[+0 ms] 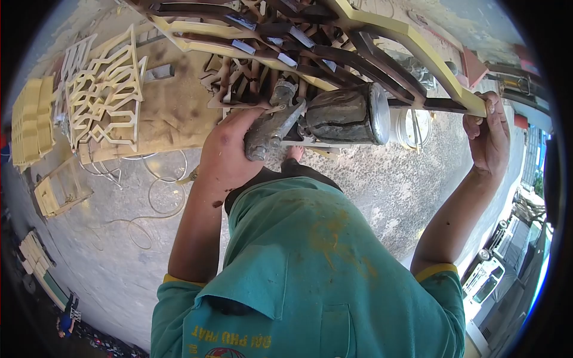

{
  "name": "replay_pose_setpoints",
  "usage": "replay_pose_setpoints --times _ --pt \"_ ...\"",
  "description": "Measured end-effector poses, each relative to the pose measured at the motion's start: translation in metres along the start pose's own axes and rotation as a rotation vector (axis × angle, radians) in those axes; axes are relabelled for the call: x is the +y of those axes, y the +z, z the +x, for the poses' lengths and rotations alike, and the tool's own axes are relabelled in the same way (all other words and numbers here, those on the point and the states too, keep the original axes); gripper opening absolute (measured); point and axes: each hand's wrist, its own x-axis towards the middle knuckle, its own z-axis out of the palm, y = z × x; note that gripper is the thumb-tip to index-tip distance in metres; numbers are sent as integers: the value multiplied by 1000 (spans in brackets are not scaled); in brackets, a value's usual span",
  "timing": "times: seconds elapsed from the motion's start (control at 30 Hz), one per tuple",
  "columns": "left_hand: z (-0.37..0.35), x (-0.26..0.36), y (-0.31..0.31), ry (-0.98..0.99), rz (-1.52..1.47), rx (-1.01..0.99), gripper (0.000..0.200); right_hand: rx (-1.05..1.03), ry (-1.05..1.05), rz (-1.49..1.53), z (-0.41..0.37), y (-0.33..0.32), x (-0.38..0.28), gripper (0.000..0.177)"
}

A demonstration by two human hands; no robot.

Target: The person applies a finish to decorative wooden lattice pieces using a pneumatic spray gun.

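My left hand (230,146) is closed around a paint spray gun (271,122), with the fingers partly hidden behind its metal body. The gun's paint-smeared metal cup (346,116) points to the right. At the right, my right hand (490,134) pinches the end of a cream lattice panel (412,45), thumb and fingers closed on its corner. Dark brown paint covers many of the panel's bars, while its outer edge stays mostly cream. The panel is tilted up in front of me, above the gun.
Cream lattice panels (107,89) lean on a brown-stained board (173,98) at the left, beside stacked cream pieces (33,122). A thin hose (152,194) loops across the concrete floor. A bucket (412,128) stands beyond the cup. Parked vehicles (484,277) show far right.
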Motion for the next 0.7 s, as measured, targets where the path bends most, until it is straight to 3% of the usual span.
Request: replay_pose_setpoints --times 0.7 --pt "-14 24 110 -78 -119 -155 56 -284 -53 14 18 -8 -2 26"
